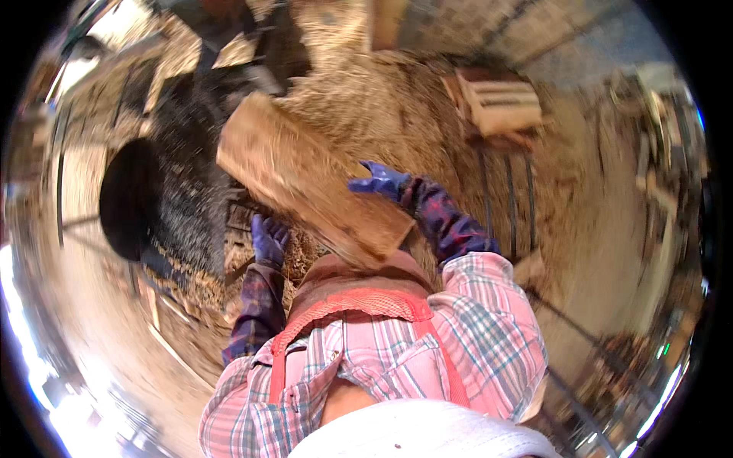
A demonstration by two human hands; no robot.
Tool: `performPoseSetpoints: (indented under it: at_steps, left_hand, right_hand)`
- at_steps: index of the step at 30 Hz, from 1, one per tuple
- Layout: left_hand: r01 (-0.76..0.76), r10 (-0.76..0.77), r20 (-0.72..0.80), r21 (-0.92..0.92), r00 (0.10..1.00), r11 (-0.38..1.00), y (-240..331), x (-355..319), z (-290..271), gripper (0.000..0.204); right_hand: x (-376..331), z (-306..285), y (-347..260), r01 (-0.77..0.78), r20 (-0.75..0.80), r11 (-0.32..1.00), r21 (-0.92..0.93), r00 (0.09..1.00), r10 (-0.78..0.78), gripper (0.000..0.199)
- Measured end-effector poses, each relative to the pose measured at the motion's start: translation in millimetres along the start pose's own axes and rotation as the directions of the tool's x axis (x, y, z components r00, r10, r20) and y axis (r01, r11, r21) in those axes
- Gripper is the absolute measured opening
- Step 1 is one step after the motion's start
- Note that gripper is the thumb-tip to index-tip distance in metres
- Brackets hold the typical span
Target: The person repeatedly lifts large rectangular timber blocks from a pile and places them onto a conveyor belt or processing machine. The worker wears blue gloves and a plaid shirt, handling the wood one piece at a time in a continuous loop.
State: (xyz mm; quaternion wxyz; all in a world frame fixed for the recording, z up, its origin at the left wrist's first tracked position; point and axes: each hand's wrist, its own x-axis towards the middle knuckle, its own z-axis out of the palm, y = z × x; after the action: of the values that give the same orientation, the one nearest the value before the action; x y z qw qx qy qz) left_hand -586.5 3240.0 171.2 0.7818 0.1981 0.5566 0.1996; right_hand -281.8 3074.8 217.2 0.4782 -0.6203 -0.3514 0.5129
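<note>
A thick, rough-sawn wood block point(305, 175) lies slantwise in front of me, its near end against my apron point(351, 305). Motion blurs its surface. My right hand point(379, 182), in a blue-purple glove, is at the block's right edge with thumb and fingers spread; the fingertips overlap its upper face. Near the opposite edge is my left hand point(271, 238), gloved the same way, its fingers stretched upward and apart. Whether the left fingertips touch the wood cannot be made out.
Sawdust point(343, 99) covers the ground ahead. A dark, grimy machine surface point(191, 153) and a round black part point(130, 200) stand at the left. Several cut wood pieces point(504, 103) are stacked at the far right, above parallel metal bars point(510, 202).
</note>
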Motion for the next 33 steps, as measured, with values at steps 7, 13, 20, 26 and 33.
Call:
performPoseSetpoints:
  at_steps: [7,13,20,26,33]
  left_hand:
    - [0.543,-0.129,0.868,-0.178,0.480,0.821,-128.5,-11.7,259.6,0.076]
    - [-0.293,0.051,0.922,0.069,0.384,0.954,-115.4,-132.3,527.8,0.053]
    - [-0.705,0.216,0.735,0.457,0.643,0.542,-92.7,-83.4,372.9,0.047]
    - [-0.132,0.145,-0.040,0.220,0.989,0.967,-89.3,-82.3,-13.2,0.017]
    - [-0.373,0.364,-0.082,-0.172,0.928,0.912,-92.6,-87.5,-146.7,0.023]
  right_hand:
    - [-290.9,-127.4,73.5,-0.169,-0.511,0.986,-0.001,0.847,0.145,0.064]
    - [-341.5,-210.4,2.2,0.391,-0.909,0.892,0.228,0.414,0.051,0.052]
    - [-184.7,-408.4,42.4,0.480,-0.938,0.807,0.345,0.150,0.313,0.041]
    - [-6.0,-166.3,199.8,-0.196,-0.462,0.620,-0.760,0.833,-0.304,0.031]
    - [-24.2,214.4,70.4,0.436,0.956,0.890,-0.134,0.295,0.000,0.027]
